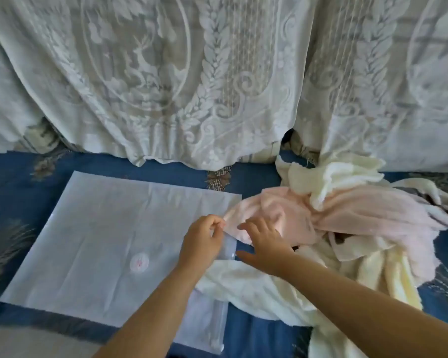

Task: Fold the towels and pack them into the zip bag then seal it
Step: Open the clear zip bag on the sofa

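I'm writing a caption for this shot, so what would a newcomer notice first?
Probably the two hands meeting mid-frame: the left hand pinches a corner of the pink towel, the right hand hovers beside it. Next, the flat zip bag at left on the blue bedspread, and the lace curtain behind.

a heap of towels [347, 223] crowds the right side of the blue bedspread [8, 192], spilling onto the zip bag [101, 241] at its right edge. lace curtains [166, 73] close off the far side; bare bedspread lies left of the bag.
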Action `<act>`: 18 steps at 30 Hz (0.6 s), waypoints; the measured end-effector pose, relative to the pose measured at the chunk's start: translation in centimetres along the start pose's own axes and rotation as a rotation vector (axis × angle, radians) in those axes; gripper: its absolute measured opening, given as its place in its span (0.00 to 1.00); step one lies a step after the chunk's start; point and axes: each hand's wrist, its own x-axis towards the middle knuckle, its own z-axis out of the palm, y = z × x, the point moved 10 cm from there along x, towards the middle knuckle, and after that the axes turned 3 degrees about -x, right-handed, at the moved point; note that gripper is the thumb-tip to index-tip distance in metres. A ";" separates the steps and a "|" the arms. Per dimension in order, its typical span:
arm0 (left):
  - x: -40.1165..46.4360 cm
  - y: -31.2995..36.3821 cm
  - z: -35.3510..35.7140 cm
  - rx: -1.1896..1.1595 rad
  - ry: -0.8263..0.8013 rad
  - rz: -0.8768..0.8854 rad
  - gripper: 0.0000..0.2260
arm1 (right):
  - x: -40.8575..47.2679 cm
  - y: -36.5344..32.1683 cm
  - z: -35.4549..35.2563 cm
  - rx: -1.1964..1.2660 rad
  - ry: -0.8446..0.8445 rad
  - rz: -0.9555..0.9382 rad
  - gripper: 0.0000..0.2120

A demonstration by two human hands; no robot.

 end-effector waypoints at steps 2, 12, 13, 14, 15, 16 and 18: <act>0.1 -2.4 2.3 0.006 0.027 -0.011 0.05 | 1.2 -0.1 3.7 -0.209 -0.012 -0.124 0.32; 0.3 -6.8 7.8 -0.035 0.150 0.151 0.05 | 4.0 1.1 7.2 -0.126 0.340 -0.201 0.25; 0.3 -6.8 7.8 -0.022 0.134 0.165 0.06 | 3.9 1.3 7.3 -0.105 0.320 -0.172 0.27; 0.3 -6.8 7.7 -0.009 0.109 0.166 0.07 | 3.6 1.2 7.4 -0.099 0.311 -0.154 0.28; 0.2 -7.0 7.8 0.023 0.076 0.156 0.08 | 3.1 1.0 7.5 -0.132 0.303 -0.148 0.30; -0.1 -7.4 8.2 0.073 0.032 0.141 0.09 | 2.4 0.6 7.8 -0.200 0.293 -0.156 0.33; -1.2 -8.1 9.1 0.171 -0.060 0.114 0.11 | 1.1 -0.3 8.7 -0.345 0.239 -0.162 0.38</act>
